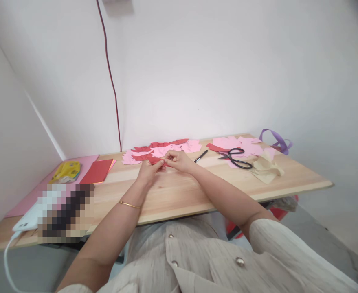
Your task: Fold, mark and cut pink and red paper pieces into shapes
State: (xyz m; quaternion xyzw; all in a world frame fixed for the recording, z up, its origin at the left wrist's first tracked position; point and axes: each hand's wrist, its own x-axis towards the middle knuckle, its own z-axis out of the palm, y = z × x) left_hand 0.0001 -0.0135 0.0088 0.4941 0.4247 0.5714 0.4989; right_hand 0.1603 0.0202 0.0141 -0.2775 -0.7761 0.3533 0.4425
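Note:
Over the middle of the table, my left hand (150, 169) and my right hand (179, 161) meet, both with fingers closed on a small piece of red paper (168, 163). The fingers hide most of that piece. Just beyond them lie several cut pink paper pieces (193, 145) and red paper pieces (160, 144) with jagged edges, spread in overlapping rows. A black pen (201, 155) rests to the right of my right hand. Farther right, black-handled scissors (235, 158) lie with blades slightly apart near pink paper scraps (227, 142).
On the left are a stack of red paper sheets (97, 171), a large pink sheet (23, 203), a yellow packet (66, 171) and a white device (29, 217) with a cable. A crumpled beige cloth or paper (266, 170) and a purple ribbon (276, 138) lie right. A wall stands behind.

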